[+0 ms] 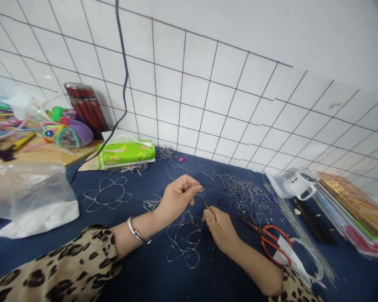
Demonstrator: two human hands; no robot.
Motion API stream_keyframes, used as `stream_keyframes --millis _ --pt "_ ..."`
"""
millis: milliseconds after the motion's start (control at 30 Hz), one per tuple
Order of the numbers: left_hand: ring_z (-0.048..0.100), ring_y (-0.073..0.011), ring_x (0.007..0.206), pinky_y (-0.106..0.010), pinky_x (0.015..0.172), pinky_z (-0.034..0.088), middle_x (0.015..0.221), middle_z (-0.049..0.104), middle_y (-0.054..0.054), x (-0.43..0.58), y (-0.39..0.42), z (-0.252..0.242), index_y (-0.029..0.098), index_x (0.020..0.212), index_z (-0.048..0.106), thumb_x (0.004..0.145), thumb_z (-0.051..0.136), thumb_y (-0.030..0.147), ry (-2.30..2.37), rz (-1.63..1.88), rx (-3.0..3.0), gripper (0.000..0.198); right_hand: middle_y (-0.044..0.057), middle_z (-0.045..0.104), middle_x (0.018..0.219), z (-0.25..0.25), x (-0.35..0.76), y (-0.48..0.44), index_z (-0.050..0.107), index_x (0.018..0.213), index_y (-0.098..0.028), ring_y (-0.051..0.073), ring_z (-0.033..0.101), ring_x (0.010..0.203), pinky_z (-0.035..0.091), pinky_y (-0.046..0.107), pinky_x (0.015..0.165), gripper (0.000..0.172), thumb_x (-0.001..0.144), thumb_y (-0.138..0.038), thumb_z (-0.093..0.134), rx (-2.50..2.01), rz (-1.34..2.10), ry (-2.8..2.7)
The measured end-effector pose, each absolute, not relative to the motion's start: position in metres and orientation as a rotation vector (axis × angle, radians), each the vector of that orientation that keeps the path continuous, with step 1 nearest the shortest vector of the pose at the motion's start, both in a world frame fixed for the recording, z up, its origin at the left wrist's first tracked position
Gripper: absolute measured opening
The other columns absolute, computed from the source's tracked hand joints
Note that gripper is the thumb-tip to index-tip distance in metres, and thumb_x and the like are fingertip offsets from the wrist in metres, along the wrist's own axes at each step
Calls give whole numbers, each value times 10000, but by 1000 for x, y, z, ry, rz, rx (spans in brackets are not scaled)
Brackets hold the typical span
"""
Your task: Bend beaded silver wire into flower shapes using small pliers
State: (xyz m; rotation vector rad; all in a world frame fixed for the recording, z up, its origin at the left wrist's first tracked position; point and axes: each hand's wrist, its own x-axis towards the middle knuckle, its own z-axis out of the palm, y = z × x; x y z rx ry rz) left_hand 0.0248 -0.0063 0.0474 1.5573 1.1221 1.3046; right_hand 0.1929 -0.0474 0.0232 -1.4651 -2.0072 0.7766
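Observation:
My left hand [178, 197] hovers over the dark blue cloth [138, 268] with its fingers pinched on a thin wire near its tip. My right hand [219, 228] is closed on a slim dark tool [204, 203] that points up toward the left fingertips. Below and between both hands lies a wire flower shape [184, 239] with small pink beads. A silver bangle [137, 231] sits on my left wrist, and both sleeves are leopard print.
Another wire flower [107, 193] lies to the left. Loose wire pieces [239, 191] are piled right of the hands. Red-handled scissors [269, 243], a white mug [300, 184], stacked paper [355, 214], a green tissue pack [126, 153], a plastic bag [28, 197] and a red flask [86, 107] ring the work area.

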Motion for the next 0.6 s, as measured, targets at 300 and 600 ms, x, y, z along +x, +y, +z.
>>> stream_keyframes --millis 300,600 --pt "486 -71 451 -183 468 384 498 501 55 28 -10 47 174 826 548 802 553 282 1109 1297 1540 111 2 519 674 22 192 -48 495 722 -190 115 477 627 327 221 582 418 904 -489 266 -1487 755 -1986" --pt "503 -71 455 -173 484 392 482 531 54 31 -12 45 172 832 538 793 573 280 1098 1294 1465 121 -2 516 657 21 191 -47 496 725 -185 113 473 613 320 218 573 415 906 -481 268 -1483 728 -1987"
